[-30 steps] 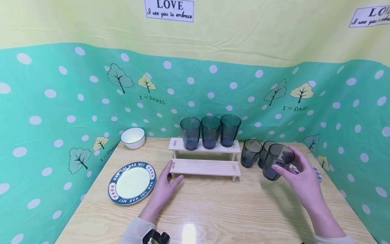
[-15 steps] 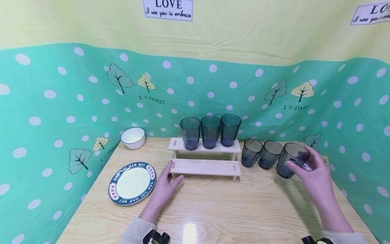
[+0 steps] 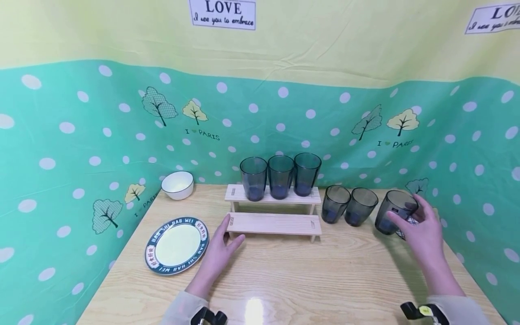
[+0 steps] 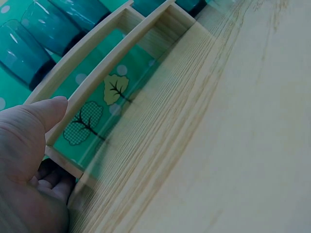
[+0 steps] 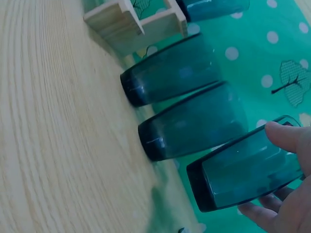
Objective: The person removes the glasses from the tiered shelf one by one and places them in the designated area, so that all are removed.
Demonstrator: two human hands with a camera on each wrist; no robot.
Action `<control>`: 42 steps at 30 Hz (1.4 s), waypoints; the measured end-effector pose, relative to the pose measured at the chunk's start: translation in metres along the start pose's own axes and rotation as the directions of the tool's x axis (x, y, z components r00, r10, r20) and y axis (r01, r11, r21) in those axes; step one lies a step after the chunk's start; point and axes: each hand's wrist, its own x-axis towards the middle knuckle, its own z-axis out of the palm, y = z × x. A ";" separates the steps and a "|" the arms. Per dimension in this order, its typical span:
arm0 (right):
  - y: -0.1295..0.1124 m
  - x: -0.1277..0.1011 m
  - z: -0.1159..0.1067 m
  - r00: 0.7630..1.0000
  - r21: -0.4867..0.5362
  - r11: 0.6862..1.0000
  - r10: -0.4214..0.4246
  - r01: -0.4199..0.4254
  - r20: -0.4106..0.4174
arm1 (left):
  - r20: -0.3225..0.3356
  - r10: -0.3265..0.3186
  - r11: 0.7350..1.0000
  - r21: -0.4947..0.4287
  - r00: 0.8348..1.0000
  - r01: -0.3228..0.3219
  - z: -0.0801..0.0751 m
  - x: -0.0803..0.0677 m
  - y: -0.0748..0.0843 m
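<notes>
My right hand [image 3: 424, 230] grips a dark, see-through drinking glass [image 3: 394, 214], thumb on the near side and fingers round the far side. In the right wrist view this glass [image 5: 243, 170] tilts a little, its base seemingly just off the table. Two similar glasses [image 3: 336, 205] [image 3: 360, 207] stand to its left on the table. At the left end of a two-step wooden rack [image 3: 274, 223] rests my left hand [image 3: 219, 246], thumb spread out in front. The left wrist view shows its fingers [image 4: 56, 182] beside the rack's leg, partly hidden. Three glasses [image 3: 280, 178] stand on the upper step.
Left of my left hand lies a plate with a blue lettered rim [image 3: 203, 241]. A white bowl [image 3: 177, 185] stands at the back left. Behind my right hand, a checked item [image 3: 412, 221] is mostly hidden. A polka-dot curtain [image 3: 260, 122] hangs round the wooden table [image 3: 308, 280].
My right hand has carried its glass rightwards, away from the two standing glasses, and slightly back and down over the last half second. My left hand stays at the rack.
</notes>
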 end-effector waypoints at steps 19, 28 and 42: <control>0.026 0.028 0.021 1.000 0.016 1.000 0.007 -0.007 0.012 | -0.001 -0.018 1.000 -0.009 1.000 0.018 0.001 -0.002 0.001; 0.029 0.033 0.028 1.000 0.036 0.999 -0.011 0.010 0.010 | 0.000 -0.019 1.000 -0.009 1.000 0.019 0.001 -0.001 0.001; 0.036 0.036 0.031 0.995 0.040 0.995 -0.094 0.094 0.019 | -0.004 -0.012 1.000 0.008 1.000 0.013 0.001 -0.001 -0.001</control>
